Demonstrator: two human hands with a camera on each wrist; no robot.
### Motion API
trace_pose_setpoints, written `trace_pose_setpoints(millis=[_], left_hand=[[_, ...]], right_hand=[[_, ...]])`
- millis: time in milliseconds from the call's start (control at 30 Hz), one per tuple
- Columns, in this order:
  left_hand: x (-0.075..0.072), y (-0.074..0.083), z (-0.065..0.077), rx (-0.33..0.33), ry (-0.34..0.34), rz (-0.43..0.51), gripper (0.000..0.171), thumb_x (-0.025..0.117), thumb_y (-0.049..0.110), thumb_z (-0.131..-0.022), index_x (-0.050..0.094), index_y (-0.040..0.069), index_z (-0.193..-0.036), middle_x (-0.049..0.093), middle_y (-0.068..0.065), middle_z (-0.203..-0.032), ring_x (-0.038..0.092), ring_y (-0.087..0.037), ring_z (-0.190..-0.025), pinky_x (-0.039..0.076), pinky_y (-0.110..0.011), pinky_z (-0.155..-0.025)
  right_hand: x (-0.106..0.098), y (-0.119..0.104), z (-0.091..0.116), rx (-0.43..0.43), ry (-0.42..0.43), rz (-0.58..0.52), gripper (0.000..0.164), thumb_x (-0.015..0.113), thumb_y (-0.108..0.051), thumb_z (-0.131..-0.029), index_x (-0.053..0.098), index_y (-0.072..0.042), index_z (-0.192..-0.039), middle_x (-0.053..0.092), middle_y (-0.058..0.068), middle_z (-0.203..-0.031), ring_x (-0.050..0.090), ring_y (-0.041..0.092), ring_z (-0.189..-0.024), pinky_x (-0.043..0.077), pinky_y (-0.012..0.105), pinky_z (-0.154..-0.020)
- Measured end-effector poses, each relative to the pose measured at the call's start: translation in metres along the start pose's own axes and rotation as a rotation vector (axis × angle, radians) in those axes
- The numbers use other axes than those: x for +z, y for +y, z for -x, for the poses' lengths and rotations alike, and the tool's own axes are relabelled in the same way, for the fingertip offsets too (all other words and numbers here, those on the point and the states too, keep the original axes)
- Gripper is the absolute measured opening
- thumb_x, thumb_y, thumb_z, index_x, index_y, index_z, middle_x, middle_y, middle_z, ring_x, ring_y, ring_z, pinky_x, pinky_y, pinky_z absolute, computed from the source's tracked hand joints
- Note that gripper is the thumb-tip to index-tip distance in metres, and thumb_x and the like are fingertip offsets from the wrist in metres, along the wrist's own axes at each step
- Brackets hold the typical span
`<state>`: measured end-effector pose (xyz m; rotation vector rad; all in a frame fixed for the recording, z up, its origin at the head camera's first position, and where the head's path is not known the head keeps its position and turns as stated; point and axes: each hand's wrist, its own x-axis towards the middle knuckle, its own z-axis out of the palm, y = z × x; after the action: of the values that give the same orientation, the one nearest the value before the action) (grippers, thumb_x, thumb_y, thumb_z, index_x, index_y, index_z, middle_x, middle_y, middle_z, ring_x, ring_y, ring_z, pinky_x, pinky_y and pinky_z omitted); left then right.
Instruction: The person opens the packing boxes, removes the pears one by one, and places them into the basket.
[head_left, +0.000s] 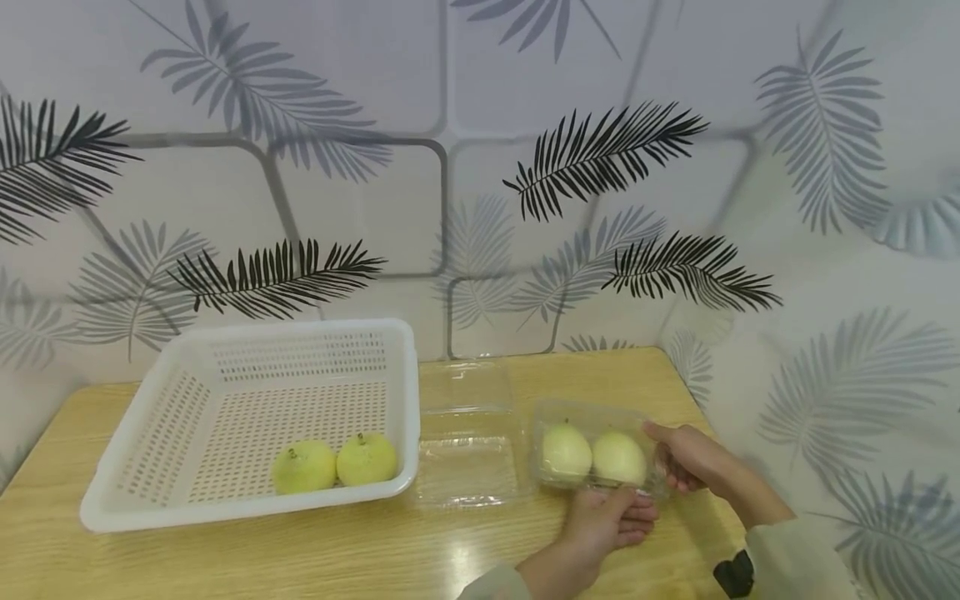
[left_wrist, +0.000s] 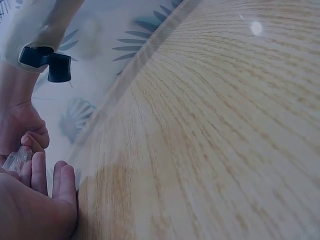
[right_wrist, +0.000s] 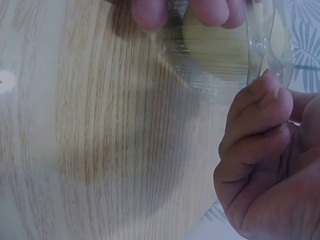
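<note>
A clear plastic box point(head_left: 588, 408) with two round pale-yellow pears point(head_left: 566, 452) inside lies on the right part of the table, its lid down over them. My right hand point(head_left: 688, 457) pinches the box's right edge between thumb and curled fingers; the right wrist view shows that hand point(right_wrist: 265, 150) at the clear rim. Along the near side of the box, my left hand point(head_left: 600, 525) touches the plastic with its fingers extended to the right. In the left wrist view the fingers of this hand point(left_wrist: 42, 200) stand loosely straight, palm partly showing.
A white perforated basket point(head_left: 262, 396) with two yellow pears point(head_left: 366, 458) in its near right corner stands on the left. Between basket and filled box lies an opened clear plastic box point(head_left: 467, 471). Leaf-patterned wall covering point(head_left: 480, 192) rises behind the wooden table point(head_left: 337, 550).
</note>
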<state>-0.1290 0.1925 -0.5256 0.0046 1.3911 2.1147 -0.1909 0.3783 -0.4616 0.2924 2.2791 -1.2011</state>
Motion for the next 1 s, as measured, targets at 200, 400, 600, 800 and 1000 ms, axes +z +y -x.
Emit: trace_pose_setpoints(millis=[200,400,600,800,1000], left_hand=[[0.003,0.0,0.0,-0.002,0.001,-0.003,0.034,0.052,0.025,-0.103,0.071,-0.004,-0.104,0.074,-0.014,-0.099,0.071,-0.031,-0.099,0.059,-0.039,-0.087],[0.005,0.001,0.003,-0.002,0.015,-0.014,0.032,0.054,0.023,-0.102,0.071,-0.005,-0.103,0.074,-0.013,-0.099,0.071,-0.031,-0.099,0.058,-0.041,-0.089],[0.004,0.002,0.002,-0.007,0.01,-0.024,0.033,0.055,0.023,-0.102,0.07,-0.006,-0.107,0.073,-0.014,-0.103,0.07,-0.03,-0.101,0.057,-0.041,-0.092],[0.003,0.0,0.002,-0.01,-0.007,-0.002,0.035,0.054,0.025,-0.103,0.069,-0.005,-0.11,0.073,-0.017,-0.105,0.07,-0.033,-0.103,0.057,-0.042,-0.092],[0.002,-0.001,0.003,0.002,-0.032,-0.017,0.037,0.054,0.027,-0.103,0.07,-0.006,-0.109,0.073,-0.017,-0.105,0.07,-0.033,-0.103,0.057,-0.042,-0.091]], right_hand=[[-0.001,0.001,0.001,-0.011,-0.006,0.042,0.064,0.032,-0.049,-0.106,0.05,-0.013,-0.056,0.05,-0.004,-0.046,0.043,0.007,-0.038,0.037,0.018,-0.04],[-0.001,-0.009,0.006,-0.011,-0.024,-0.028,0.064,0.032,-0.049,-0.106,0.044,-0.015,-0.054,0.045,-0.006,-0.044,0.04,0.005,-0.036,0.033,0.018,-0.038],[0.003,-0.034,0.005,-0.047,-0.006,-0.029,0.069,0.033,-0.055,-0.104,0.05,-0.013,-0.053,0.049,-0.003,-0.044,0.042,0.008,-0.037,0.032,0.02,-0.039],[0.001,-0.027,0.002,0.002,0.016,-0.046,0.068,0.032,-0.057,-0.104,0.047,-0.014,-0.053,0.044,-0.005,-0.044,0.038,0.008,-0.038,0.029,0.02,-0.039],[-0.004,-0.013,0.005,-0.002,0.026,-0.059,0.067,0.033,-0.062,-0.102,0.046,-0.016,-0.055,0.043,-0.006,-0.047,0.037,0.007,-0.039,0.029,0.02,-0.04]])
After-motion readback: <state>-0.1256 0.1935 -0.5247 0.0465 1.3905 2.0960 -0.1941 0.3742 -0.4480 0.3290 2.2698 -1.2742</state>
